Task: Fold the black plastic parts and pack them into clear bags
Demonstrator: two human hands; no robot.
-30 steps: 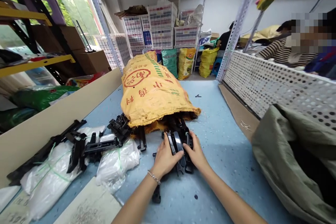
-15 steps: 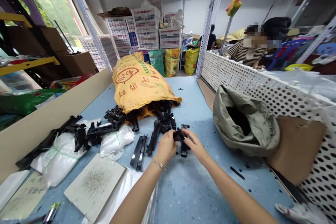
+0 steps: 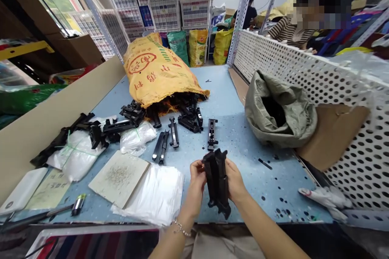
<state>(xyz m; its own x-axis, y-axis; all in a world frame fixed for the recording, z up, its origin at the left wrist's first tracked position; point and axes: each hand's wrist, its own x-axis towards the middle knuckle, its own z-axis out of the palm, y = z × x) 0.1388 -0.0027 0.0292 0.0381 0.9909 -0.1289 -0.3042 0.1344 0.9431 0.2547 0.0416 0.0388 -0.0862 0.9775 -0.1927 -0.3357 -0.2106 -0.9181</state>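
Observation:
Both hands hold a stack of long black plastic parts (image 3: 217, 180) upright over the near edge of the blue table (image 3: 243, 149). My left hand (image 3: 197, 180) grips the stack's left side and my right hand (image 3: 234, 182) its right side, fingers wrapped round it. Further out, several more black parts (image 3: 173, 131) lie loose on the table. They spill from the open mouth of a yellow woven sack (image 3: 154, 73) lying on its side.
An open grey-green sack (image 3: 278, 109) sits at the right against a white perforated wall (image 3: 319, 89). White plastic bags (image 3: 152, 192), a flat board (image 3: 120, 176), bundled black parts (image 3: 75, 137) and a lighter (image 3: 77, 204) lie at the left. A striped-shirted person sits behind the wall.
My hands gathered black parts by the yellow sack's mouth, then drew back toward me. They now hold the stack upright at the table's near edge. The view has tilted down.

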